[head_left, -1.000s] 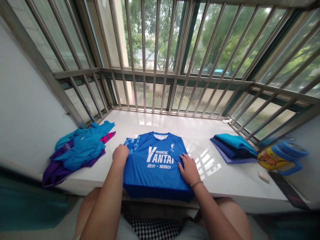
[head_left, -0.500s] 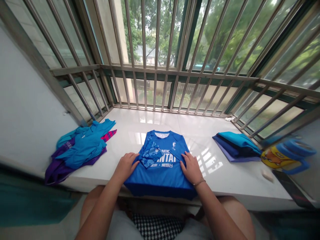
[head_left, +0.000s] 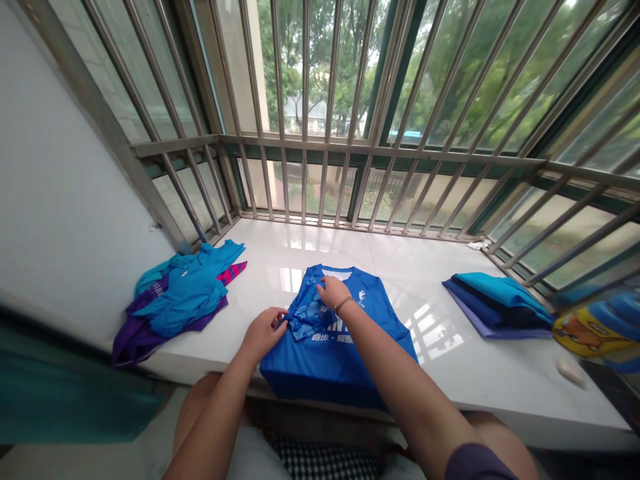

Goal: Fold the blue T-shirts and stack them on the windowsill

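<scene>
A blue sports shirt [head_left: 350, 367] lies front up, its lower part hanging over the front edge of the white ledge. It has white lettering, and a patterned sleeve [head_left: 306, 313] is folded in over the chest. At the shirt's left side edge, my left hand [head_left: 267, 331] pinches the fabric between thumb and curled fingers. My right hand [head_left: 334, 292] reaches across the shirt, its fingertips closed on cloth near the left shoulder, just below the collar. That forearm hides part of the lettering and the shirt's right half.
Crumpled blue and purple clothes [head_left: 175, 293] lie at the left of the ledge [head_left: 425, 387]. Folded clothes [head_left: 495, 303] are stacked at the right, beside a yellow and blue jug [head_left: 603, 327], a small pale object [head_left: 570, 372] and a dark phone-like slab [head_left: 607, 387]. Metal bars [head_left: 325, 143] line the window behind.
My right hand has left the shirt's right side and crossed to its left shoulder. My left hand has curled from lying flat into a pinch at the left edge. The view has shifted slightly.
</scene>
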A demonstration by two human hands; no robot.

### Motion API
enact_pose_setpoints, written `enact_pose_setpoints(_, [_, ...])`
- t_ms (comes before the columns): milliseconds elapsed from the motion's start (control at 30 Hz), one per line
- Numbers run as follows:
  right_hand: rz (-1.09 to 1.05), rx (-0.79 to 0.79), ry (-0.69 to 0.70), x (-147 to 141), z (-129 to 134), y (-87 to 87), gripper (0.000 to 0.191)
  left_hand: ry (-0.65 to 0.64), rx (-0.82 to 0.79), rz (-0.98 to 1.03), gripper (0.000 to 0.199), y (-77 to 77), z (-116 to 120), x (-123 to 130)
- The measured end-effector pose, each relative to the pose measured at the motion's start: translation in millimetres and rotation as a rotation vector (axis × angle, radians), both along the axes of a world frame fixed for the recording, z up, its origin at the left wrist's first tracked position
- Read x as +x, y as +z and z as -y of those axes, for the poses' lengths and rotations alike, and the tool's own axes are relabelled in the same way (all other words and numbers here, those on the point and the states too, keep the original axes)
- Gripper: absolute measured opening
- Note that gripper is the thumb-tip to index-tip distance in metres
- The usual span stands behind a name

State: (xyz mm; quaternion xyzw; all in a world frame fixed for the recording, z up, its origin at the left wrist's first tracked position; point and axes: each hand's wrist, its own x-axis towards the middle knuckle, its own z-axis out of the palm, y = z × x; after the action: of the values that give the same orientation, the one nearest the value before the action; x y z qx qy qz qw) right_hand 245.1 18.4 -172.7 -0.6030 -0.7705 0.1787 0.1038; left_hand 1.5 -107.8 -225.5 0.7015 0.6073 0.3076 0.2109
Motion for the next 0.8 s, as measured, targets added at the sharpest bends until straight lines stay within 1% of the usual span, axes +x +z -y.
enact_pose_setpoints(67, [0.014,-0.030,-0.007,-18,-25,-3.2,0.040,-0.040,0.018,-0.022,0.029,-1.0,-2,0])
enact_pose_setpoints(133, [0.017,-0.053,0.002,-31,-44,-6.0,0.030,-0.056,0.031,-0.036,0.028,-3.2,-4,0])
enact_pose_setpoints(200, [0.009,-0.069,0.019,-39,-57,-8.1,0.019,-0.023,0.035,-0.023,0.025,-5.2,-5,0])
enact_pose_setpoints(333, [-0.024,-0.045,0.023,-52,-70,-12.4,0.024,0.104,0.033,0.062,0.023,-6.2,-4,0])
enact_pose_setpoints(433, [-0.043,-0.009,0.023,-62,-72,-18.3,0.025,0.145,0.056,0.078,0.027,-6.4,-3,1])
enact_pose_setpoints(533, [-0.053,0.019,0.042,-70,-72,-23.4,0.024,0.123,0.144,-0.002,0.034,-7.4,-3,3])
enact_pose_setpoints(600, [-0.060,0.046,0.062,-73,-72,-22.9,0.023,0.111,0.175,-0.085,0.031,-7.4,-2,5])
enact_pose_setpoints(667, [-0.070,0.090,0.079,-74,-69,-18.5,0.027,0.127,0.176,-0.162,0.025,-6.4,-1,7])
enact_pose_setpoints(733, [-0.078,0.145,0.091,-73,-59,-12.2,0.032,0.159,0.185,-0.214,0.021,-5.4,0,7])
enact_pose_setpoints(800, [-0.085,0.195,0.122,-70,-38,-8.8,0.035,0.166,0.214,-0.229,0.024,-5.8,1,6])
